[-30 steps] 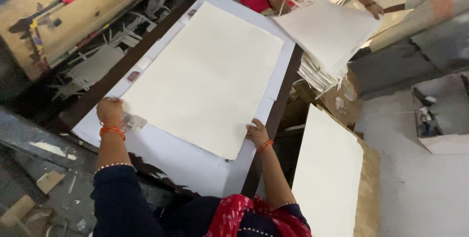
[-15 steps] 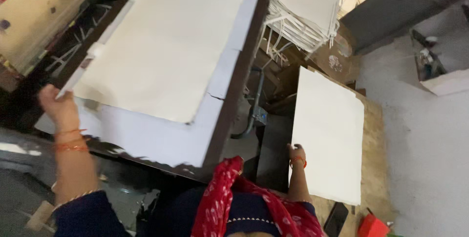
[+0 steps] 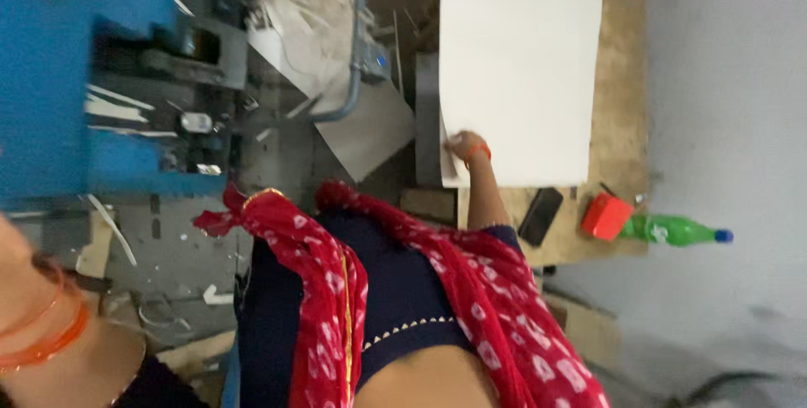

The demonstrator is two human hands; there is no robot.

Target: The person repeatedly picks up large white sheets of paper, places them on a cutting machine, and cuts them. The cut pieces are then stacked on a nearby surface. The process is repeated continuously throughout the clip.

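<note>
My right hand [image 3: 464, 146] rests on the near left corner of a stack of large white sheets [image 3: 514, 55], fingers closed on the top sheet's corner, which looks slightly lifted. The stack lies on a low wooden platform [image 3: 620, 114]. An orange bangle sits on that wrist. Of my left arm only the forearm and wrist with orange bangles [image 3: 38, 328] show, at the bottom left edge; the hand itself is cut off by the frame. A red patterned scarf [image 3: 319, 290] and dark blue clothing fill the lower middle.
A blue machine [image 3: 50, 80] stands at the left. Paper scraps and a grey metal sheet [image 3: 370, 131] lie on the floor between it and the platform. On the platform's near end are a black phone [image 3: 540, 216] and a red box [image 3: 607, 216]; a green bottle [image 3: 677, 230] lies beside it.
The view swung right, away from the work table with the big sheet. My right hand went from that sheet to the white stack on the platform. My left hand dropped out of view.
</note>
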